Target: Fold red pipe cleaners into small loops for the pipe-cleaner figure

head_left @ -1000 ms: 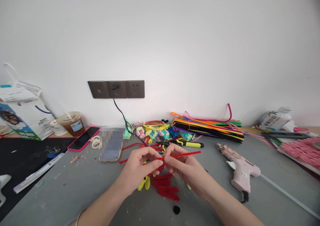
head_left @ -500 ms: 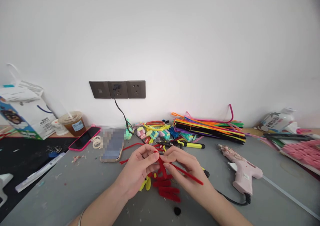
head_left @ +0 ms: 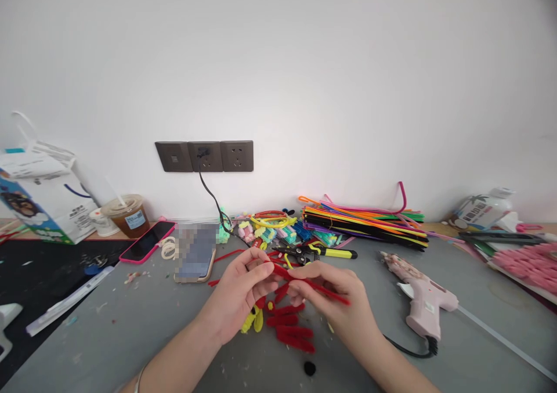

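Observation:
A fuzzy red pipe cleaner point(head_left: 282, 272) stretches between my two hands above the grey table. My left hand point(head_left: 246, 285) pinches its left end between thumb and forefinger. With thumb and fingers, my right hand point(head_left: 328, 294) grips it farther along, and its free end sticks out to the right across that hand. Beneath the hands lie several folded red pipe cleaner pieces point(head_left: 295, 338) and yellow fuzzy pieces point(head_left: 257, 320). A small black pom-pom point(head_left: 309, 368) rests nearer to me. Yellow-and-black pliers point(head_left: 333, 252) lie just behind my right hand.
At the back right is a bundle of coloured pipe cleaners point(head_left: 365, 224). A pink glue gun point(head_left: 424, 303) with its cord lies to the right. On the left are a pink-edged phone point(head_left: 148, 242), another phone point(head_left: 195, 256) and an iced drink cup point(head_left: 130, 216).
My right hand has shifted slightly right, away from my left hand. More of the red pipe cleaner now shows between them, lying flatter, and the part hanging below is no longer seen.

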Motion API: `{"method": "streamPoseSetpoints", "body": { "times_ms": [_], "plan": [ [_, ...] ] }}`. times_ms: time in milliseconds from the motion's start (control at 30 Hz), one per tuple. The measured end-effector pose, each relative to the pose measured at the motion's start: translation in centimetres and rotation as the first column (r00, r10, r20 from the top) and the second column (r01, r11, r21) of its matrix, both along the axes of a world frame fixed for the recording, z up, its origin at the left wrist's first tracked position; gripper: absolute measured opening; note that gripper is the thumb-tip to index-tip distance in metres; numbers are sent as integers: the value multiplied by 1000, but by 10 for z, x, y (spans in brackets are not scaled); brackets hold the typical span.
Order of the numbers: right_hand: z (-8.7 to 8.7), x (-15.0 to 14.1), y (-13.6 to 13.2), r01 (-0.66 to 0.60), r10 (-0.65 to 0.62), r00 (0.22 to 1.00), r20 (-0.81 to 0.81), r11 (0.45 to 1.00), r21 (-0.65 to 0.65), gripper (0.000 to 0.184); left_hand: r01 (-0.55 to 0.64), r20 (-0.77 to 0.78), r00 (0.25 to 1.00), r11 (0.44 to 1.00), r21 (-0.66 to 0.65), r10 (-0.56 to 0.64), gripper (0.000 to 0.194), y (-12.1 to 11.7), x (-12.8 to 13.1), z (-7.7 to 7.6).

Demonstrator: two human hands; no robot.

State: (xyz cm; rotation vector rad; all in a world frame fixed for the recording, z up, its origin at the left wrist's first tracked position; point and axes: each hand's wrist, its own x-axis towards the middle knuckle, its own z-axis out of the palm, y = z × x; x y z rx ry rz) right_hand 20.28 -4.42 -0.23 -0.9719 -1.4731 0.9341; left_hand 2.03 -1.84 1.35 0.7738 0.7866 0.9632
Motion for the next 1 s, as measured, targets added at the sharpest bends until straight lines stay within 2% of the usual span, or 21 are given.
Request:
{"method": "streamPoseSetpoints", "body": {
  "times_ms": [100, 200, 300, 500, 633, 733, 800, 900, 1000],
  "plan": [
    [4, 2, 3, -19, -3, 985, -172, 992, -126, 25, 37, -150, 989, 986, 164, -12, 29, 1, -3, 0],
    [6, 5, 7, -32, -19, 971, -239, 978, -208, 30, 100, -280, 960, 953, 285, -17, 29, 2, -4, -1],
    [6, 6, 10, -75, -5, 957, -290, 962, -263, 34, 128, -318, 948, 947, 295, -29, 31, 3, -4, -3],
    [5, 5, 11, -143, 41, 941, -336, 948, -285, 35, 74, -305, 952, 949, 306, 24, 29, 2, -2, -2],
    [6, 5, 11, -139, 51, 941, -334, 960, -245, 33, 121, -281, 959, 959, 256, -45, 31, 0, -2, 1],
    [9, 8, 11, -144, 74, 953, -295, 963, -226, 34, 229, -241, 953, 959, 168, -185, 32, -1, -3, 2],
    [11, 10, 11, -196, 136, 959, -247, 952, -235, 36, 318, -207, 934, 940, 121, -290, 34, 0, -4, 4],
    [11, 10, 10, -321, 271, 940, -209, 910, -263, 36, 397, -211, 902, 915, 67, -376, 36, 0, -6, 4],
    [7, 5, 7, -451, 389, 888, -244, 837, -309, 36, 434, -194, 883, 901, -6, -427, 36, 0, -7, 1]
  ]
}}
